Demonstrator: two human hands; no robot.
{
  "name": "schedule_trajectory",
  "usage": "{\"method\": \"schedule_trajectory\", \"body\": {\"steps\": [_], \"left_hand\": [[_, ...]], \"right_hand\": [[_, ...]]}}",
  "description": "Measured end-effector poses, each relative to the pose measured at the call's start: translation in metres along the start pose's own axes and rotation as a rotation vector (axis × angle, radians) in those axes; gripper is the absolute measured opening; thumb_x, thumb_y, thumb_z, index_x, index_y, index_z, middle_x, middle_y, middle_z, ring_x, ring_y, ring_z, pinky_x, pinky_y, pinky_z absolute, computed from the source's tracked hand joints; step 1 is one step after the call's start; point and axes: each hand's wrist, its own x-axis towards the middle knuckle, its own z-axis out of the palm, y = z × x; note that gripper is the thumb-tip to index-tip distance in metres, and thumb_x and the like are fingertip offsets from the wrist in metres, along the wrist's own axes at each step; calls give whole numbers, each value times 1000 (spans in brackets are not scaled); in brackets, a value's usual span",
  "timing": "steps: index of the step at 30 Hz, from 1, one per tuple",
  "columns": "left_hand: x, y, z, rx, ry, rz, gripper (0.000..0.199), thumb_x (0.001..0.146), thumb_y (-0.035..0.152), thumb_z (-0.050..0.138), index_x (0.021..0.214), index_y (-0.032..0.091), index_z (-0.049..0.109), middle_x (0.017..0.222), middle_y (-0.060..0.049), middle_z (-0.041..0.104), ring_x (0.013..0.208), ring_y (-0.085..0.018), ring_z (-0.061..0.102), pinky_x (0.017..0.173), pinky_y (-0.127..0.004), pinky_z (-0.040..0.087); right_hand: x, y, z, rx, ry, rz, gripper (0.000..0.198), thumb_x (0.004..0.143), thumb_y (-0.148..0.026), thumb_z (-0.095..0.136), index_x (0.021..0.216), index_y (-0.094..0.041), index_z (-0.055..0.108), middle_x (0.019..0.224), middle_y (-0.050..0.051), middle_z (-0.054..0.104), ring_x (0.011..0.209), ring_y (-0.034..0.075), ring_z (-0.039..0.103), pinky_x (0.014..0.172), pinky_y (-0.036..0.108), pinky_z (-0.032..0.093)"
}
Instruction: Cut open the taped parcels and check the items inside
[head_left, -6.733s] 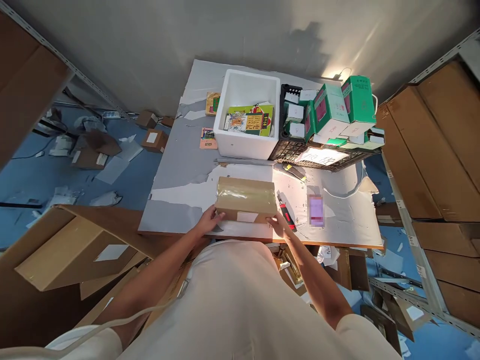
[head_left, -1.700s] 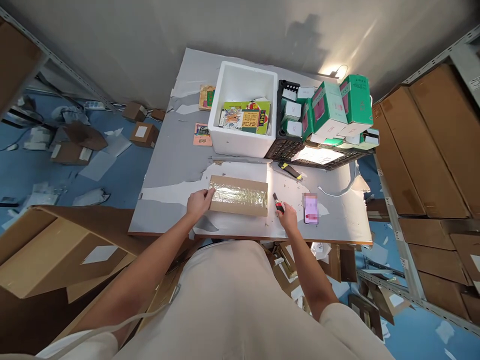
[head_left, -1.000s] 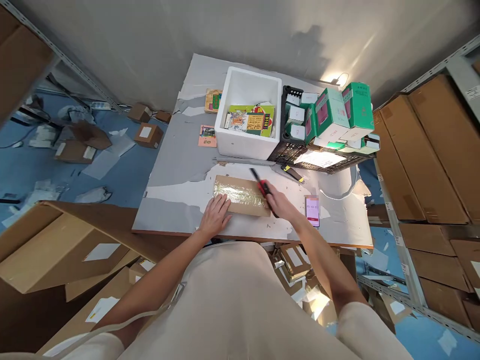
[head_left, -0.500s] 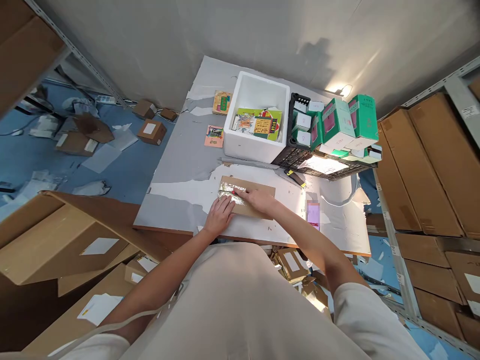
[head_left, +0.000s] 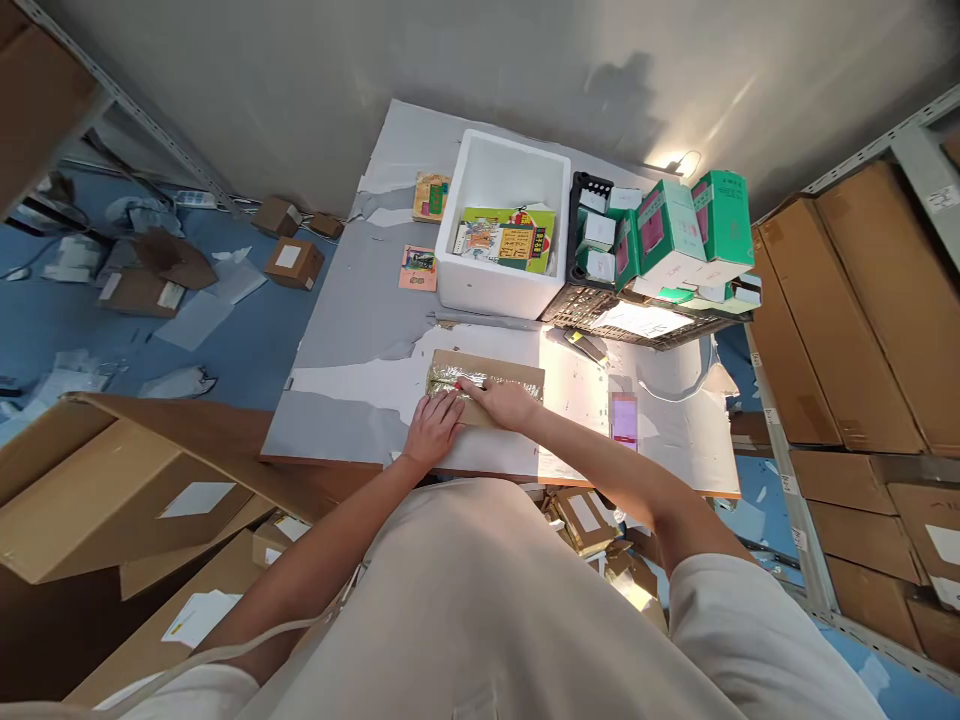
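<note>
A flat brown cardboard parcel (head_left: 517, 372) with shiny clear tape over it lies near the table's front edge. My left hand (head_left: 435, 428) rests on its lower left side, fingers stretched out and pressing it down. Over the taped middle, my right hand (head_left: 504, 402) is closed around a small tool with a red tip (head_left: 459, 385), which touches the tape. Most of that tool is hidden by the fingers, so its kind is unclear. A black and yellow utility knife (head_left: 586, 347) lies beyond the parcel to the right.
A white foam box (head_left: 499, 290) with booklets stands behind the parcel, beside a black crate (head_left: 577, 305) of green boxes (head_left: 671, 235). Small books (head_left: 418, 268) lie left of it, a purple-screened phone (head_left: 624, 420) to the right. Large cartons (head_left: 142, 490) crowd the left side, shelves the right.
My right hand and the red-tipped tool have shifted slightly left along the taped parcel. My left hand stays on it. The whole view has moved a little.
</note>
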Motion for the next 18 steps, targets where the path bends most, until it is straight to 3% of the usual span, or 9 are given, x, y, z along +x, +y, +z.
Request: {"method": "schedule_trajectory", "body": {"steps": [10, 18], "left_hand": [[1, -5, 4, -9, -15, -25, 42, 91, 39, 41, 124, 20, 59, 132, -15, 56, 129, -30, 45, 110, -51, 24], [3, -3, 9, 96, 32, 64, 42, 93, 38, 40, 125, 19, 58, 130, -16, 58, 125, -28, 50, 107, -47, 31]], "right_hand": [[9, -18, -22, 14, 8, 29, 53, 95, -15, 33, 147, -21, 26, 115, 20, 62, 99, 28, 65, 72, 37, 53], [-2, -11, -30, -59, -22, -5, 51, 95, -17, 37, 145, -18, 30, 112, 20, 64, 100, 27, 65, 72, 34, 53]]}}
